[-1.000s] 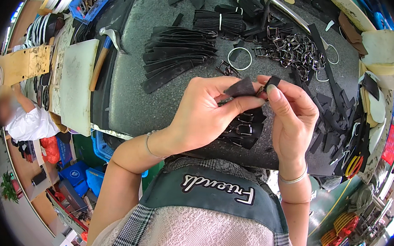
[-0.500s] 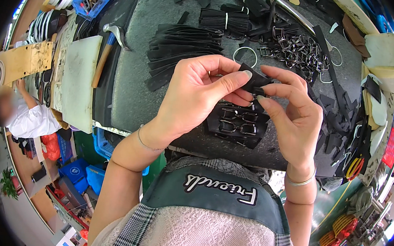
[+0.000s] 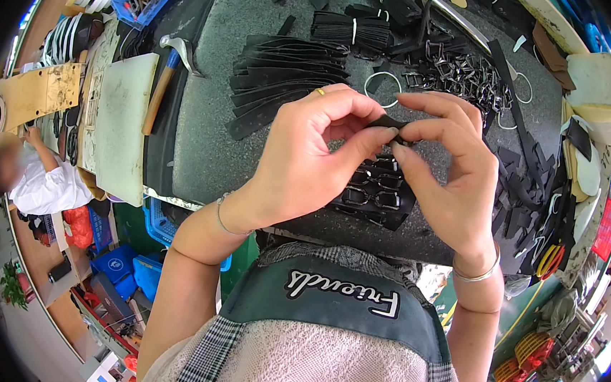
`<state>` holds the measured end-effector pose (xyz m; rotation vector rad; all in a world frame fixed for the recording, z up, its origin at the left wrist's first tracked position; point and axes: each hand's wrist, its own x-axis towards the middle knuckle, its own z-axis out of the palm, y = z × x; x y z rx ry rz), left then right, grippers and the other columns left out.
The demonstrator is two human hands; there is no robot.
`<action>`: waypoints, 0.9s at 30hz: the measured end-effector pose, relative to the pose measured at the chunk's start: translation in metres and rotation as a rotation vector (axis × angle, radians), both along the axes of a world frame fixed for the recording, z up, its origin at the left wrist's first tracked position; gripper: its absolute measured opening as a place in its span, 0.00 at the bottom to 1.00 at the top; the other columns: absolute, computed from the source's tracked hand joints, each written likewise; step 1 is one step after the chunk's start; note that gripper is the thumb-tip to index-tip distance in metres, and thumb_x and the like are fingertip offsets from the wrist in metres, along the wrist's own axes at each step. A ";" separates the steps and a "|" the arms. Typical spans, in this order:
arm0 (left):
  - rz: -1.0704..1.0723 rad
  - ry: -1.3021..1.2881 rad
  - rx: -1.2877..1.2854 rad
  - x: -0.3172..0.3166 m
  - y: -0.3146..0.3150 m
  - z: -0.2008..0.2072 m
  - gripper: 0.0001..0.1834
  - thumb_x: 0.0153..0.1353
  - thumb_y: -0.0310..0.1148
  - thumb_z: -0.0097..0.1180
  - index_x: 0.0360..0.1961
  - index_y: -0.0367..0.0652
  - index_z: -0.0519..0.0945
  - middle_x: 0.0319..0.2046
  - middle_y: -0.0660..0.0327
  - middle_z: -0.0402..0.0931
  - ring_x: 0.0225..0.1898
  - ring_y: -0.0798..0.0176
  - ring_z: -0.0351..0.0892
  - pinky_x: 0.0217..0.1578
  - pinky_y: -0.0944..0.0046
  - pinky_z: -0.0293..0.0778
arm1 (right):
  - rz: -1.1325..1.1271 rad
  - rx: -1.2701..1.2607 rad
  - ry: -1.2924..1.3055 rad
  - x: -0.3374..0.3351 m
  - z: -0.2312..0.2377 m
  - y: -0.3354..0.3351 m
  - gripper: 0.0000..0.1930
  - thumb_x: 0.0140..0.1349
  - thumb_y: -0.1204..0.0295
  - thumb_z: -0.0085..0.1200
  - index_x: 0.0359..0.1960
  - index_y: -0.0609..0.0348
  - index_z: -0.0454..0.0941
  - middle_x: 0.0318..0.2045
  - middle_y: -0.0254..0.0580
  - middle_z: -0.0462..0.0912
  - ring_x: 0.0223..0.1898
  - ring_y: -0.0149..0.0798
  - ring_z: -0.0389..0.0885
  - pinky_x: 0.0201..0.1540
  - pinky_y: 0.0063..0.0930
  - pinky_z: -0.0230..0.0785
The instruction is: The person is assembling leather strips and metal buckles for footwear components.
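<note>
the left grip is pinching a black strip between thumb and forefinger. the right grip has its thumb and forefinger closed on the right end of the same strip, its other fingers lifted clear; the strip's lower part is hidden by fingertips. the strip is therefore located between the two grips, above the tabletop. a group of black strips fitted with metal buckles lies just below the pinch, on the wearer's side, partly covered by the left grip. a white ring lies just beyond the pinch. beyond and to the left of the left grip, a fan of black strips is noted; beyond the pinch, a tied black bundle. loose metal buckles are heaped beyond the right grip, with black offcuts to its right. a hammer lies well left of the left grip.
</note>
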<state>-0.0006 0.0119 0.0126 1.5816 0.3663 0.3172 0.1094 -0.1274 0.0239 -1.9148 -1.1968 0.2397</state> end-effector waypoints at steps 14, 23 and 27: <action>0.093 -0.224 0.400 0.004 -0.010 0.000 0.05 0.53 0.14 0.57 0.32 0.30 0.78 0.26 0.59 0.73 0.25 0.70 0.74 0.26 0.73 0.72 | -0.209 0.266 0.190 -0.003 -0.018 -0.003 0.08 0.41 0.81 0.65 0.24 0.61 0.79 0.24 0.35 0.78 0.30 0.30 0.74 0.41 0.24 0.60; 0.177 -0.361 0.762 0.010 -0.016 0.001 0.11 0.50 0.14 0.59 0.36 0.35 0.80 0.27 0.56 0.76 0.25 0.62 0.77 0.25 0.68 0.73 | -0.340 0.432 0.205 -0.016 -0.031 0.010 0.09 0.43 0.84 0.64 0.26 0.63 0.78 0.28 0.36 0.78 0.33 0.31 0.72 0.38 0.22 0.63; 0.162 -0.322 0.655 0.016 -0.011 0.000 0.09 0.50 0.15 0.59 0.33 0.35 0.79 0.27 0.57 0.75 0.25 0.61 0.76 0.26 0.67 0.72 | -0.297 0.379 0.271 -0.011 -0.026 -0.005 0.09 0.43 0.77 0.67 0.27 0.58 0.81 0.25 0.33 0.79 0.33 0.33 0.74 0.42 0.27 0.60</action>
